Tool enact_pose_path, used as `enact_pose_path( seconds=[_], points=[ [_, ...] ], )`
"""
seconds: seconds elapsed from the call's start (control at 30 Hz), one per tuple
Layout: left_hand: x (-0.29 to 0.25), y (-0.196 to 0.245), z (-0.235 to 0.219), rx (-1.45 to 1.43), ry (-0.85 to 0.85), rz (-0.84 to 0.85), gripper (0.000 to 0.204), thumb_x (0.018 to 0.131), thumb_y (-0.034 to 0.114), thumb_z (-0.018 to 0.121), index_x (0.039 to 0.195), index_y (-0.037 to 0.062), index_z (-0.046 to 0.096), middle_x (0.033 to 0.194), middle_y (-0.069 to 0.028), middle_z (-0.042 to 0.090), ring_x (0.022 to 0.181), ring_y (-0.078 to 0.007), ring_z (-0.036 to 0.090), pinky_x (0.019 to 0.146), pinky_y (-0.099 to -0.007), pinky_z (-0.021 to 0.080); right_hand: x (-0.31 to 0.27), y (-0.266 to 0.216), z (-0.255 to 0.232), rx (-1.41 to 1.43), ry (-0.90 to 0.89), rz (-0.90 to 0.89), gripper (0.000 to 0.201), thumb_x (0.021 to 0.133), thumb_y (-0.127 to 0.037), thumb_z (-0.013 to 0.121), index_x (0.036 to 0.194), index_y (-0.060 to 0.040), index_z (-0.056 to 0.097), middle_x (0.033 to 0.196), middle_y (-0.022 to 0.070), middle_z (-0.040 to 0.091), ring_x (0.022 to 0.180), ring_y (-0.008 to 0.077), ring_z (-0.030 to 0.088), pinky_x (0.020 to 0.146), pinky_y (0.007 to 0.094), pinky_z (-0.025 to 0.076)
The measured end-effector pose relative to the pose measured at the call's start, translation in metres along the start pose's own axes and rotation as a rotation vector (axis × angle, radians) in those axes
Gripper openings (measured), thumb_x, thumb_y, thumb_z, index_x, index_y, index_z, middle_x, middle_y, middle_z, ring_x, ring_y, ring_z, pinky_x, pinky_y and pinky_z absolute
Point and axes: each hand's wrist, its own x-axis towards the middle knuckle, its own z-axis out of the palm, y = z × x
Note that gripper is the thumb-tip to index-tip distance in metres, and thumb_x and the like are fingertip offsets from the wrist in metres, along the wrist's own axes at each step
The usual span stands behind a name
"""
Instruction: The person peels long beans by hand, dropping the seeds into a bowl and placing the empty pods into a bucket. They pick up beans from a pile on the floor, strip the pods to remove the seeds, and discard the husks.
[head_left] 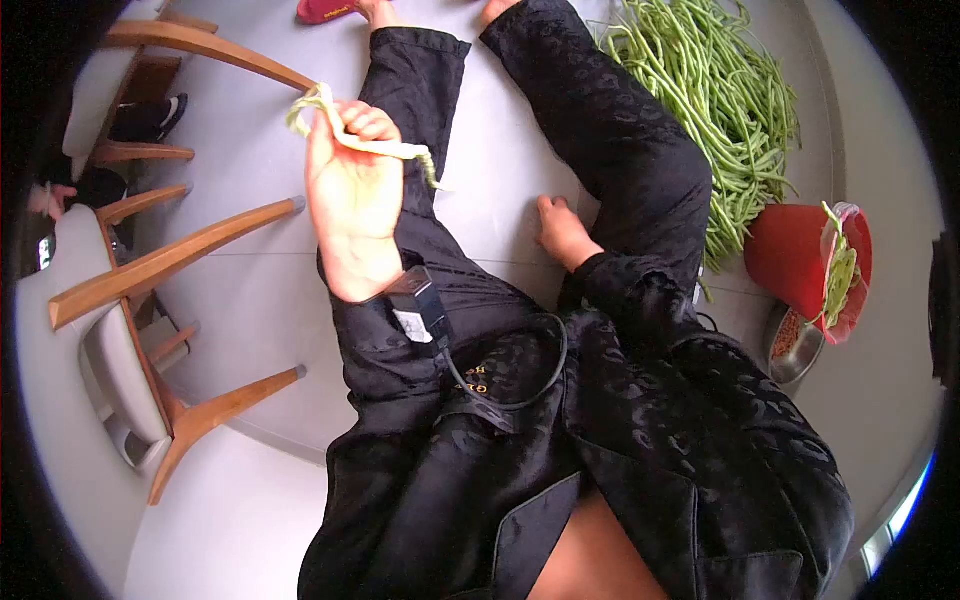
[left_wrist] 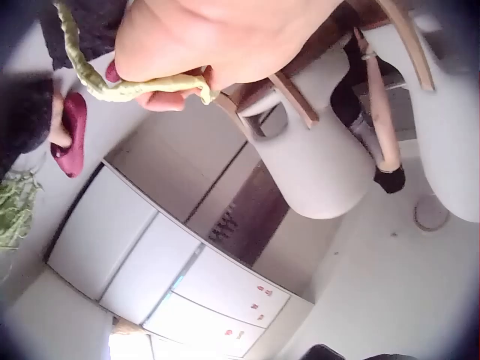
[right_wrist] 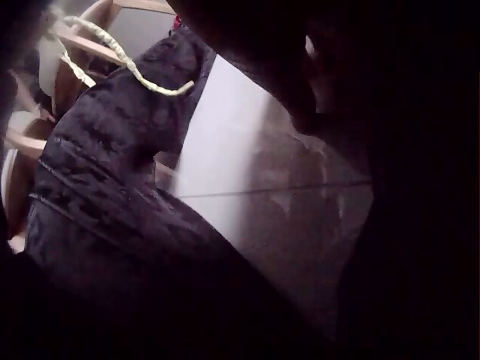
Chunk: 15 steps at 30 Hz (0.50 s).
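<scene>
My left hand is raised with the palm up and its fingers curled around a pale, bumpy long bean. One end of the bean loops beyond the fingers and the other dangles past the hand. In the left wrist view this long bean crosses under the fingers, and in the right wrist view the long bean shows against the dark trouser leg. My right hand hangs low between the legs, close over the floor, with no object visible in it; part of its fingers is hidden.
A big heap of long beans lies on the floor at the upper right. Beside it a red bucket holds bean pieces, next to a metal bowl with brownish contents. Wooden-legged chairs stand at left, where another person sits.
</scene>
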Motion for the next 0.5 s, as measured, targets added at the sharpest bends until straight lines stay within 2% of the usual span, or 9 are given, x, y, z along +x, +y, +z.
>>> enact_pose_path(
  seconds=[0.03,0.07,0.17,0.23,0.27,0.3,0.37,0.43,0.5],
  points=[
    [0.0,-0.007,-0.013,0.088,0.101,0.062,0.017,0.088,0.017,0.05,0.083,0.0003,0.047,0.074,-0.0057,0.046,0.066,-0.0125,0.044,0.063,-0.0235,0.04,0.005,0.01,0.003,-0.047,0.03,-0.105,0.035,0.069,-0.005,0.063,0.099,-0.0003,0.046,0.096,0.0228,0.052,0.088,0.0398,0.054,0.075,0.0433,0.046],
    [0.002,-0.012,-0.033,0.181,0.169,0.092,0.016,0.089,0.018,0.048,0.084,0.0019,0.049,0.075,-0.0054,0.048,0.066,-0.0119,0.046,0.065,-0.0243,0.042,0.008,0.021,0.004,0.274,0.061,-0.088,0.031,0.063,-0.004,0.066,0.087,-0.0006,0.047,0.087,0.0214,0.052,0.084,0.0385,0.054,0.071,0.0423,0.045],
    [-0.002,-0.036,-0.084,0.199,0.373,-0.072,0.014,0.09,0.018,0.047,0.085,0.0055,0.052,0.071,-0.0005,0.049,0.061,-0.0083,0.044,0.062,-0.0216,0.041,0.011,0.031,-0.003,0.23,0.078,-0.145,0.026,0.064,-0.005,0.066,0.082,-0.0003,0.048,0.085,0.0202,0.052,0.082,0.0375,0.054,0.069,0.0424,0.044],
    [-0.008,-0.05,-0.103,0.17,0.363,-0.179,0.013,0.09,0.018,0.047,0.083,0.007,0.051,0.07,0.0017,0.047,0.059,-0.0068,0.042,0.059,-0.0201,0.04,-0.018,0.009,-0.028,0.105,0.086,-0.074,0.024,0.067,-0.004,0.062,0.086,-0.0011,0.048,0.088,0.0207,0.051,0.079,0.038,0.056,0.068,0.0423,0.046],
    [-0.007,-0.054,-0.121,0.136,0.204,-0.238,0.015,0.09,0.021,0.047,0.083,0.0069,0.049,0.07,0.0007,0.046,0.061,-0.0083,0.041,0.06,-0.0227,0.038,-0.024,0.003,-0.036,-0.061,0.045,-0.038,0.023,0.069,-0.004,0.058,0.09,-0.0007,0.049,0.096,0.0212,0.049,0.08,0.0372,0.057,0.068,0.0404,0.049],
    [-0.006,-0.059,-0.133,0.051,0.187,-0.294,0.018,0.09,0.023,0.046,0.082,0.0071,0.048,0.07,0.001,0.043,0.062,-0.0084,0.04,0.059,-0.0224,0.037,-0.026,-0.002,-0.039,-0.222,0.014,-0.004,0.022,0.071,-0.003,0.055,0.093,-0.0003,0.05,0.104,0.0217,0.047,0.082,0.0364,0.058,0.069,0.0385,0.052],
    [-0.008,-0.066,-0.129,-0.067,0.247,-0.396,0.018,0.09,0.024,0.046,0.083,0.0072,0.049,0.071,0.0005,0.044,0.062,-0.009,0.04,0.06,-0.022,0.037,-0.016,0.0,-0.035,-0.367,0.052,-0.084,0.023,0.072,-0.004,0.055,0.094,0.001,0.05,0.106,0.0204,0.045,0.079,0.0353,0.06,0.069,0.0368,0.053],
    [-0.011,-0.07,-0.121,-0.043,0.189,-0.412,0.02,0.091,0.026,0.045,0.085,0.0072,0.05,0.072,0.0005,0.044,0.063,-0.0103,0.041,0.061,-0.0229,0.037,-0.01,0.0,-0.031,-0.236,-0.03,-0.014,0.024,0.073,-0.004,0.055,0.096,0.0008,0.05,0.104,0.0208,0.046,0.081,0.0354,0.06,0.07,0.0372,0.052],
    [-0.013,-0.076,-0.112,0.262,0.424,-0.282,0.019,0.092,0.022,0.043,0.081,0.008,0.05,0.067,0.0014,0.047,0.058,-0.0083,0.043,0.054,-0.0218,0.038,-0.006,0.004,-0.028,-0.235,-0.041,-0.029,0.022,0.073,-0.003,0.054,0.095,0.0009,0.051,0.102,0.0216,0.048,0.082,0.0368,0.059,0.072,0.0386,0.052]
  ],
)
